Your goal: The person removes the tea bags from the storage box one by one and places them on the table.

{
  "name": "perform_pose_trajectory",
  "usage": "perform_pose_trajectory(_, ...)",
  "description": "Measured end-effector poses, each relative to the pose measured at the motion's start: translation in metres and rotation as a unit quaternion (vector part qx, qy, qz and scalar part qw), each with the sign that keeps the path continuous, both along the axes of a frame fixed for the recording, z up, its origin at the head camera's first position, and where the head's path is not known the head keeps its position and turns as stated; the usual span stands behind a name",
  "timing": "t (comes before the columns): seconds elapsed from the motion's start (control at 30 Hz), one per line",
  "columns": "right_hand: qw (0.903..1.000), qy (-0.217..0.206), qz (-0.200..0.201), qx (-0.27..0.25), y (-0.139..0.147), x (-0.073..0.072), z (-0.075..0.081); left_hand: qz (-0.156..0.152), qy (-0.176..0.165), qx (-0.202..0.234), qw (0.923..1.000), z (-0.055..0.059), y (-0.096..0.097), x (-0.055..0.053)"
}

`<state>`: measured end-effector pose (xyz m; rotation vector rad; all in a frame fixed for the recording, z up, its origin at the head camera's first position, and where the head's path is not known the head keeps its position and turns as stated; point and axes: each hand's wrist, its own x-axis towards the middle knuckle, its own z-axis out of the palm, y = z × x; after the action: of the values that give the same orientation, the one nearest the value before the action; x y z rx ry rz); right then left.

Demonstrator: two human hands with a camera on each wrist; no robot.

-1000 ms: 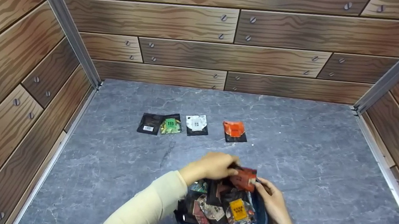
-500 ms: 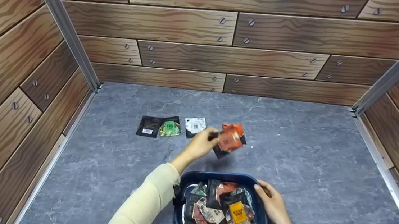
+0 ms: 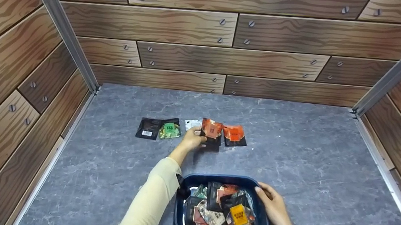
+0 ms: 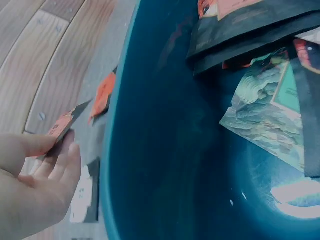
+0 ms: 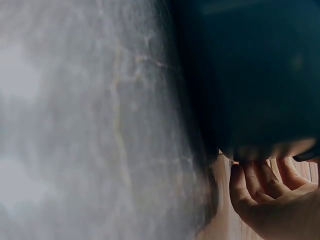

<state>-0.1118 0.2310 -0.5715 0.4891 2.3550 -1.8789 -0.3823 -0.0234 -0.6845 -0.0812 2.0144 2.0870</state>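
Observation:
My left hand [image 3: 193,139] pinches an orange-and-black sachet [image 3: 212,131] between thumb and fingers, tilted up over the table. Part of a white-and-black sachet [image 3: 193,124] is hidden behind that hand. Just right of the held one lies another orange-and-black sachet [image 3: 234,133]. In the left wrist view the held sachet [image 4: 62,122] shows edge-on, beyond the tub wall [image 4: 150,125]. My right hand [image 3: 274,204] grips the right side of the blue tub [image 3: 224,176], thumb at the rim; in the right wrist view its fingers [image 5: 267,182] curl against the tub's outside.
Several sachets lie loosely piled in the tub, among them one with a yellow label [image 3: 238,215]. A green-labelled sachet [image 3: 170,128] and a black one [image 3: 148,128] lie at the row's left end. Wood-patterned walls [image 3: 176,56] border the grey table [image 3: 313,151].
My left hand has lifted the orange-and-black sachet out of the tub and carried it forward, then left, to between the white and orange sachets. My right hand stays at the tub.

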Motion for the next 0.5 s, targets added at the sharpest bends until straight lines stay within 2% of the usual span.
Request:
perform_pose_trajectory(0.03,1.0,-0.001,0.001,0.001,0.0,0.0,-0.001,0.0,-0.029,0.002,0.9996,0.019,0.0,0.011)
perform_pose_trajectory(0.07,1.0,-0.004,0.001,0.0,0.0,0.0,-0.001,0.002,-0.045,0.013,0.9989,0.046,-0.001,0.028)
perform_pose_trajectory(0.1,1.0,-0.004,0.002,0.0,0.0,0.0,-0.001,-0.001,-0.051,0.034,0.9981,0.033,-0.002,0.021)
perform_pose_trajectory(0.17,1.0,-0.004,-0.002,-0.003,0.0,0.0,-0.001,-0.004,-0.069,0.066,0.9954,0.028,-0.004,0.021)
perform_pose_trajectory(0.2,1.0,-0.003,-0.003,-0.004,0.0,0.001,-0.001,-0.001,-0.081,0.065,0.9946,0.046,-0.004,0.032)
perform_pose_trajectory(0.23,1.0,-0.002,-0.004,-0.004,0.0,0.001,-0.001,-0.003,-0.086,0.067,0.994,0.053,-0.003,0.037)
perform_pose_trajectory(0.3,1.0,0.003,-0.005,-0.003,0.0,0.001,0.0,-0.013,-0.094,0.078,0.9924,0.056,-0.003,0.039)
perform_pose_trajectory(0.33,1.0,0.005,-0.006,-0.003,-0.001,0.001,0.0,-0.017,-0.1,0.071,0.9922,0.097,-0.003,0.063)
perform_pose_trajectory(0.37,1.0,0.008,-0.006,-0.002,-0.001,0.001,0.0,-0.026,-0.105,0.066,0.992,0.131,-0.004,0.083)
perform_pose_trajectory(0.4,0.9999,0.011,-0.005,-0.001,-0.001,0.001,0.001,-0.032,-0.113,0.058,0.9914,0.156,-0.003,0.097)
perform_pose_trajectory(0.47,0.9999,0.016,-0.005,-0.001,-0.001,0.001,0.002,-0.049,-0.12,0.059,0.9898,0.166,-0.002,0.101)
perform_pose_trajectory(0.5,0.9998,0.018,-0.005,-0.002,-0.002,0.001,0.002,-0.053,-0.121,0.055,0.9898,0.166,-0.001,0.1)
